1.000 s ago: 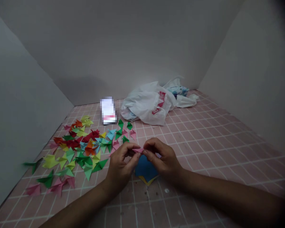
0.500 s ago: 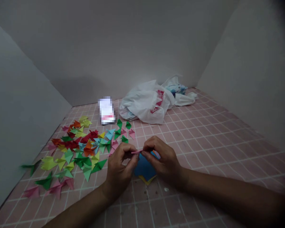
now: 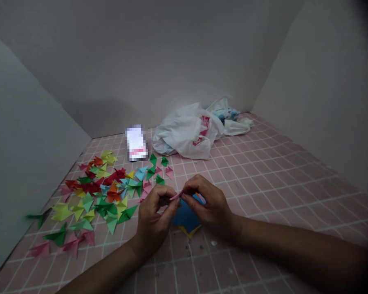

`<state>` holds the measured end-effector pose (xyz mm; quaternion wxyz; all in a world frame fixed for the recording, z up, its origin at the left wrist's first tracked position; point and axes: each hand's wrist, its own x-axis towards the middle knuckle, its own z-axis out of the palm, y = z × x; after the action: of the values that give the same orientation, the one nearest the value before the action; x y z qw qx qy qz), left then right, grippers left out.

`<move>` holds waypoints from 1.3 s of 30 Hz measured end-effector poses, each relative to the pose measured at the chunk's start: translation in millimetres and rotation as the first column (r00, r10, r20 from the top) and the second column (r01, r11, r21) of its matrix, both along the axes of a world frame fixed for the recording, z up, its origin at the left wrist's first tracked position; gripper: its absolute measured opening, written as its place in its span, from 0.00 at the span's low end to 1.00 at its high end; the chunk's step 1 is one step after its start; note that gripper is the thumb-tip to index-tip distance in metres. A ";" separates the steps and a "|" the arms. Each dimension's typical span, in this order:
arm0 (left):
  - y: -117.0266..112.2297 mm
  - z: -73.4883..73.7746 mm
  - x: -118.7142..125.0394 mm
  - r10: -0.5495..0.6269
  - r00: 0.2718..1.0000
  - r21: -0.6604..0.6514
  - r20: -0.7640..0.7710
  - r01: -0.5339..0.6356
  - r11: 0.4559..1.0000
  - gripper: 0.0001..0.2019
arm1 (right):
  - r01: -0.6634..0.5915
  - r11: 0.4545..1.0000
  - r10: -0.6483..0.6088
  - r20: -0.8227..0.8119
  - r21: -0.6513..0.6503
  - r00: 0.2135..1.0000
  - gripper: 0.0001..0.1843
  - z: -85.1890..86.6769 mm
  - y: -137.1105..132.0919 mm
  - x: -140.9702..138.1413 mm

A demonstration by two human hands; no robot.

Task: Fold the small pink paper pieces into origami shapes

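Note:
A small folded piece of pink paper (image 3: 177, 196) is pinched between both hands, above the tablecloth. My left hand (image 3: 158, 214) grips its left end between thumb and forefinger. On the other end, my right hand (image 3: 210, 206) closes with its thumb and fingertips, hiding part of the paper. Beneath and just behind the hands lies a stack of coloured paper sheets (image 3: 186, 216), blue on top with yellow and orange edges showing. Many folded paper birds (image 3: 102, 208) in green, yellow, pink, red, orange and light blue spread out left of my left hand.
A lit phone (image 3: 136, 142), its screen blurred, stands at the back beyond the paper birds. Right of it lies a crumpled white plastic bag (image 3: 187, 132) with red print. The pink checked tablecloth (image 3: 279, 175) meets pale walls at the back and sides.
The pink paper has tilted a little between my fingers, its right end now higher. My hands stay nearly in place, and the whole view has shifted slightly.

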<state>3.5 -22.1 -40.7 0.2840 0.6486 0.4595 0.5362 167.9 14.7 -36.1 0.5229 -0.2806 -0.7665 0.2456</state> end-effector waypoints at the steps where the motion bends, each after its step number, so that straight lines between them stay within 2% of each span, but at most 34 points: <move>1: -0.2 -0.5 -0.1 -0.003 1.000 -0.005 0.010 0.003 1.000 0.05 | -0.002 1.000 0.002 0.001 0.002 1.000 0.08 0.2 0.2 0.1; 9: -1.9 -4.3 1.1 0.008 0.995 -0.079 0.096 -0.001 0.997 0.05 | -0.016 1.000 0.016 0.006 0.018 1.000 0.08 0.0 0.7 1.5; 14: -0.5 -3.2 -0.1 -0.001 0.998 -0.137 0.067 0.010 0.991 0.09 | -0.029 0.999 0.028 0.024 0.016 0.999 0.09 0.5 2.2 1.5; 16: 1.3 -0.7 -0.1 -0.013 0.993 -0.177 0.121 0.035 0.984 0.08 | -0.042 0.999 0.042 0.018 -0.006 0.999 0.08 0.0 3.6 1.6; 18: 3.4 2.3 0.5 -0.033 0.970 -0.260 0.240 0.097 0.961 0.08 | -0.059 0.996 0.059 0.009 -0.069 0.998 0.08 -0.8 5.0 1.9; 21: 6.9 6.1 1.2 -0.055 0.917 -0.359 0.395 0.209 0.910 0.09 | -0.099 0.967 0.096 -0.021 -0.234 0.995 0.06 -2.0 6.4 2.2; 25: 10.8 8.2 0.0 -0.058 0.899 -0.380 0.435 0.242 0.893 0.10 | -0.156 0.908 0.141 -0.068 -0.389 0.988 0.05 -2.3 7.7 2.0; 30: 13.2 6.9 -2.7 -0.029 0.897 -0.410 0.441 0.230 0.883 0.13 | -0.244 0.871 0.226 -0.093 -0.427 0.970 0.02 -1.2 10.5 1.5; 33: 14.4 5.3 -3.6 -0.017 0.889 -0.405 0.458 0.226 0.886 0.14 | -0.290 0.853 0.263 -0.121 -0.435 0.957 0.05 -1.2 11.6 1.1; 39: 15.6 4.2 -5.3 -0.053 0.892 -0.400 0.448 0.253 0.881 0.12 | -0.323 0.812 0.270 -0.177 -0.486 0.946 0.06 -2.2 11.2 0.3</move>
<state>-1.9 -6.5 -36.4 0.5608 0.4683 0.4435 0.5192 168.2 25.9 -38.3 0.4229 -0.2729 -0.6815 0.5313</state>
